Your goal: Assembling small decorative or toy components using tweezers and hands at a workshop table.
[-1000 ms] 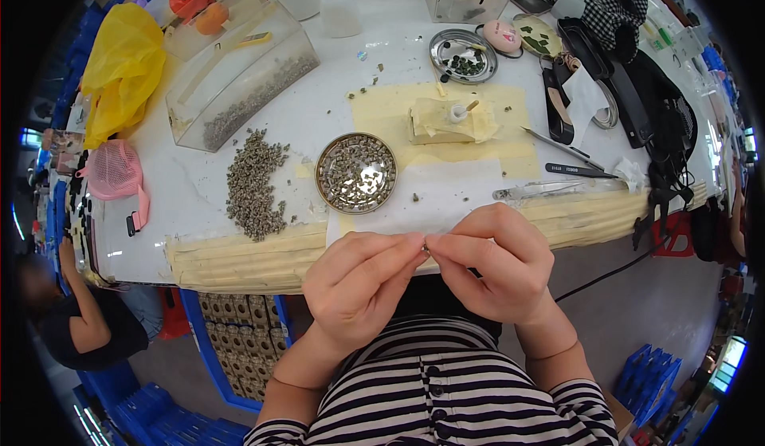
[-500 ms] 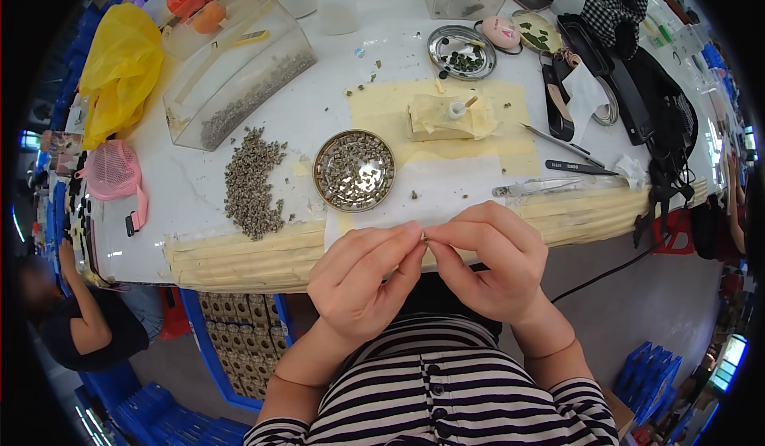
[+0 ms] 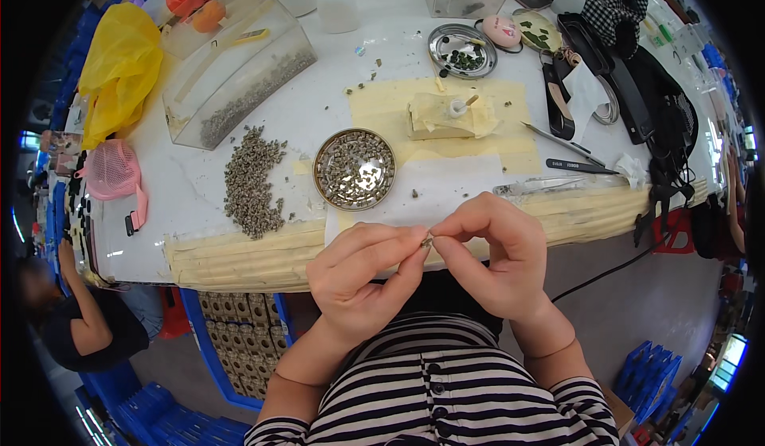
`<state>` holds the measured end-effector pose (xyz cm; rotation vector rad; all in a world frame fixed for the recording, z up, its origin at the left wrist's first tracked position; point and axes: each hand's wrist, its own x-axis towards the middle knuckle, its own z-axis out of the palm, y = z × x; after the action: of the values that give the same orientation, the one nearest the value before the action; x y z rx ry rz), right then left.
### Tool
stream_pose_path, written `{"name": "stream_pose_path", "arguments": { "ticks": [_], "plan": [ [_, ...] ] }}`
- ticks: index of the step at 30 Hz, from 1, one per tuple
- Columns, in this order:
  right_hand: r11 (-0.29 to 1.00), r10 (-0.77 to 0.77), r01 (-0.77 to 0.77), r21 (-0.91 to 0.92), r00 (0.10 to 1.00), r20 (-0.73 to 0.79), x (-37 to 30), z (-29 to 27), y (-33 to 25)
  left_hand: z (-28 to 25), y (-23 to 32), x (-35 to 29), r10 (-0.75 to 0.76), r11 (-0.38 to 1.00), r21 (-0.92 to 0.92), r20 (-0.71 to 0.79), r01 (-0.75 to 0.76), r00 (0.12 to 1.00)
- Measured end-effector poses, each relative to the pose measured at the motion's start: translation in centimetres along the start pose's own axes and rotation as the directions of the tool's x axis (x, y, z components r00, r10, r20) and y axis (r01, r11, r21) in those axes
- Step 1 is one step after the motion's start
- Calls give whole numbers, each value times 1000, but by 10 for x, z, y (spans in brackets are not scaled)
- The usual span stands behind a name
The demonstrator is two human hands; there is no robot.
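Observation:
My left hand (image 3: pixel 362 275) and my right hand (image 3: pixel 498 255) meet at the fingertips just over the taped front edge of the table. Between them is a tiny metal part (image 3: pixel 428 241), pinched by thumb and forefinger on each side; its exact shape is too small to make out. Beyond my left hand stands a round metal tin (image 3: pixel 317 181) with many small metal parts inside. A loose heap of similar small grey metal parts (image 3: pixel 253 183) lies to the left of the tin. White paper (image 3: pixel 446 179) is spread beyond my fingers.
A tape-covered block (image 3: pixel 434 123) holds a small white pot with a stick. Tweezers (image 3: pixel 582 167) lie at right, near a round dish (image 3: pixel 434 43) of dark pieces. A clear bin (image 3: pixel 179 119) of parts stands far left. Another person (image 3: pixel 88 326) sits at the left.
My fingertips have shifted slightly, the right hand's fingers rising a little. The small metal part now shows more between them. Things on the table have stayed put.

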<state>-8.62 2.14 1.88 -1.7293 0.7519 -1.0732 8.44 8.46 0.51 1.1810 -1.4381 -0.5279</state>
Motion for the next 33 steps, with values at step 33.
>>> {"name": "stream_pose_path", "arguments": {
  "ticks": [33],
  "plan": [
    [718,421,-511,473,859,290,0,-2,-9,-6,-3,6,24,997,-71,17,-23,1000]
  ]
}}
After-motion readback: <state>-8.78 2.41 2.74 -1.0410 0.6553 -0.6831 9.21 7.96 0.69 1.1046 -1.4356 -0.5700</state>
